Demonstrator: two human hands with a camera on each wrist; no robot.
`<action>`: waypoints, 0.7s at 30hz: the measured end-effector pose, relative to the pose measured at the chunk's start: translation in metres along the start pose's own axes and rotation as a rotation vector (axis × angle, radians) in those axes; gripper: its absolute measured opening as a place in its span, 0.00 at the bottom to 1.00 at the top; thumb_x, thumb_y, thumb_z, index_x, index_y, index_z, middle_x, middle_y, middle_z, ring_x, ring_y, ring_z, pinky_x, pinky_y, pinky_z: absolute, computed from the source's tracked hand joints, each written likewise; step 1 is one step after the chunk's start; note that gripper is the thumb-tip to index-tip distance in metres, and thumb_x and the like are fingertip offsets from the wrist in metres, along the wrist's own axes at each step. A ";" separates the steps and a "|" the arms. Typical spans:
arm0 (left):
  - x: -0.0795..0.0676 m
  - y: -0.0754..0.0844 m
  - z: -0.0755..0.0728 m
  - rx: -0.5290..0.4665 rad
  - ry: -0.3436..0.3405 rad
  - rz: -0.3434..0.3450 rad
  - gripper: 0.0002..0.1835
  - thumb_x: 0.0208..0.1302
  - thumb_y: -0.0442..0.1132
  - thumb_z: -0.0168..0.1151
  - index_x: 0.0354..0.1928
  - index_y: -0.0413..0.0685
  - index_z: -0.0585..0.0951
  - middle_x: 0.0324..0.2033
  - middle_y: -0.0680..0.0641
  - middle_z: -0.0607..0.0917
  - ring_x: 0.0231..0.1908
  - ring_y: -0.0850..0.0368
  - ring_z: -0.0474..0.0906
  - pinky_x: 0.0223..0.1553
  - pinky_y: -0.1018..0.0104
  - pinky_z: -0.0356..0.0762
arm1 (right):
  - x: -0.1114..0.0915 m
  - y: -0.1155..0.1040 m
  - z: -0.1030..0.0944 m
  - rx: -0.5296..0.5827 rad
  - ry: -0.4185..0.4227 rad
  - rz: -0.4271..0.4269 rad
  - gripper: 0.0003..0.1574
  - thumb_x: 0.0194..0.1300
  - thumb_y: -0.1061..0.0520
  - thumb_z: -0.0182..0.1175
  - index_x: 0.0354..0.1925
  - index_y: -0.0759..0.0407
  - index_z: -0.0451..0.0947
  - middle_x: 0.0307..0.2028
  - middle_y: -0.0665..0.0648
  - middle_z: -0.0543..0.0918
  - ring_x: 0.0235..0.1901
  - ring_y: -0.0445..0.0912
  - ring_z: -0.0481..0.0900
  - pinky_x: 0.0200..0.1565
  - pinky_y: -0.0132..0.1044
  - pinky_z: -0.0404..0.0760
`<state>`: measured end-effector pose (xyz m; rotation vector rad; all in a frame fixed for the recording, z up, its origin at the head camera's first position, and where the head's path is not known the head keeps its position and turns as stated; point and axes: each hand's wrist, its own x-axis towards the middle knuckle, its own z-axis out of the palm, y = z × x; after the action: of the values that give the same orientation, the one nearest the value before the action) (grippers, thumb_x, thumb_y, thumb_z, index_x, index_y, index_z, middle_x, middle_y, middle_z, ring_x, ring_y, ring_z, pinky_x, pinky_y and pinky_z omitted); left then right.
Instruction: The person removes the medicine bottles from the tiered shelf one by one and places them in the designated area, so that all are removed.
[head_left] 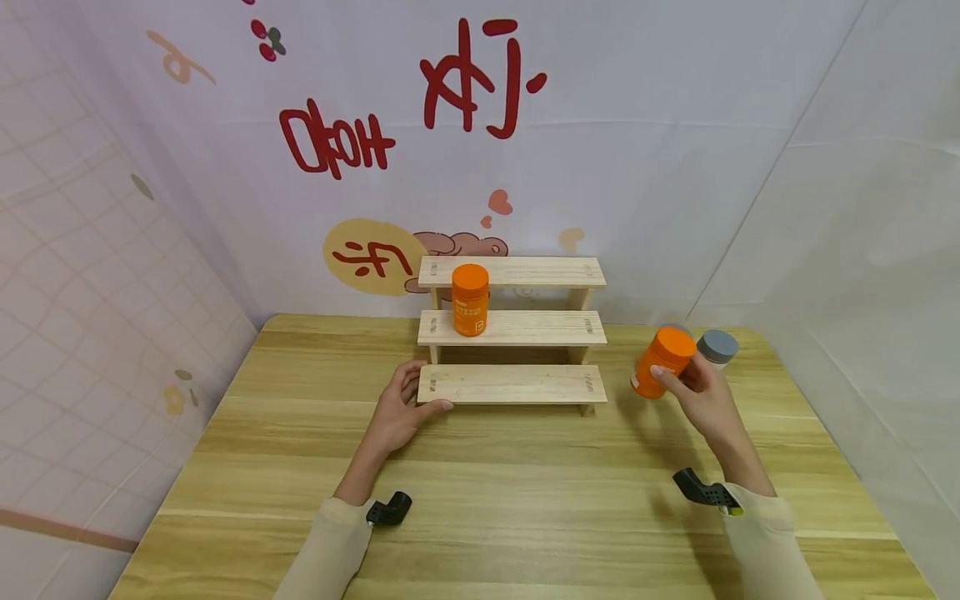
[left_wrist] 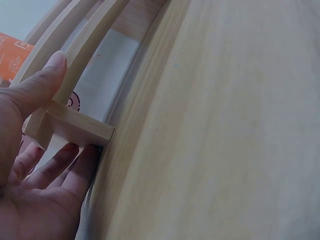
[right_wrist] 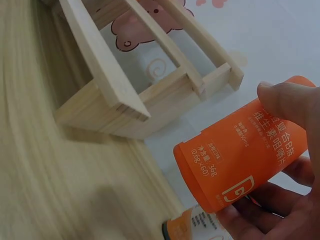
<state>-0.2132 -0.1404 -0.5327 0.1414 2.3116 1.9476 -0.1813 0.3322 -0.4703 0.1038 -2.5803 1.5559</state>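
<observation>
My right hand [head_left: 708, 404] grips an orange pill bottle [head_left: 654, 379], tilted and held above the table to the right of a three-step wooden shelf [head_left: 513, 383]. In the right wrist view the bottle's printed label [right_wrist: 240, 150] faces the camera, with the thumb on one side and the fingers beneath. My left hand [head_left: 397, 417] holds the left end of the lowest step, thumb along the front and fingers behind the side leg [left_wrist: 80, 127]. A second orange bottle [head_left: 470, 312] stands upright on the left part of the middle step.
Just behind my right hand stands a grey-lidded bottle [head_left: 717, 347]; another grey lid [head_left: 678, 330] is partly hidden by the held bottle. A patterned white backdrop [head_left: 637, 167] rises behind the wooden table [head_left: 525, 500] and along both sides.
</observation>
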 end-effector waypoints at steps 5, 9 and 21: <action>0.000 -0.001 0.000 0.005 -0.005 0.005 0.48 0.56 0.39 0.80 0.75 0.46 0.61 0.69 0.42 0.72 0.71 0.45 0.69 0.74 0.45 0.67 | -0.006 0.009 -0.003 -0.046 -0.002 0.036 0.37 0.76 0.44 0.59 0.77 0.47 0.62 0.62 0.45 0.77 0.55 0.25 0.75 0.51 0.17 0.76; 0.000 -0.001 0.000 0.007 -0.001 0.005 0.48 0.56 0.39 0.80 0.74 0.47 0.61 0.69 0.42 0.72 0.72 0.45 0.69 0.74 0.45 0.66 | -0.010 0.016 -0.004 -0.061 0.001 0.071 0.39 0.75 0.42 0.60 0.77 0.48 0.61 0.61 0.46 0.76 0.54 0.24 0.74 0.50 0.17 0.76; -0.001 0.002 0.001 -0.009 0.010 0.003 0.46 0.55 0.37 0.80 0.72 0.50 0.63 0.68 0.43 0.72 0.71 0.46 0.69 0.75 0.48 0.65 | -0.018 0.038 -0.005 -0.001 0.010 0.099 0.38 0.74 0.46 0.62 0.76 0.50 0.63 0.58 0.36 0.76 0.54 0.22 0.74 0.51 0.16 0.75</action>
<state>-0.2121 -0.1396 -0.5313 0.1345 2.3098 1.9644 -0.1674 0.3543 -0.5040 -0.0320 -2.6150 1.5830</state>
